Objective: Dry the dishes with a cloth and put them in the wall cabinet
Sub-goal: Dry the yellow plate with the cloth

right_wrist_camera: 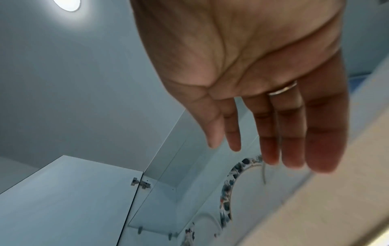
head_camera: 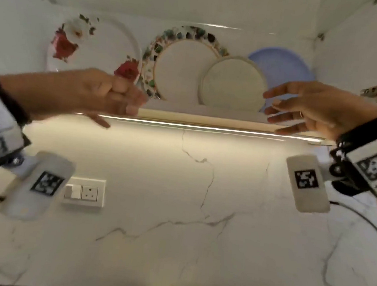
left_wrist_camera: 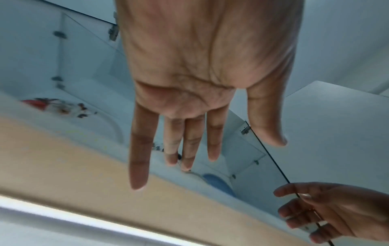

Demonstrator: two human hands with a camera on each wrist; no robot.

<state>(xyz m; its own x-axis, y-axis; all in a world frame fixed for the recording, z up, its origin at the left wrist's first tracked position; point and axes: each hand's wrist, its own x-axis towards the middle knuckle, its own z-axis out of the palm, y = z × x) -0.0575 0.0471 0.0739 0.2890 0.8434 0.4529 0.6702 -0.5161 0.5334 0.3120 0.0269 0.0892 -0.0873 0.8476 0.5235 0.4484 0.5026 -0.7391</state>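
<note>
Four plates point(head_camera: 180, 71) stand propped inside the wall cabinet point(head_camera: 207, 119); the left hand point(head_camera: 103, 94) and right hand point(head_camera: 311, 110), fingers spread, hold nothing. Stowing appears nearly finished; no cloth visible.

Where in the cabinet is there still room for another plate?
Bare shelf shows in front of the mosaic-rimmed plate, between the left hand and the small cream plate. The back is crowded: floral plate, mosaic-rimmed, cream and blue plate overlap edge to edge.
</note>
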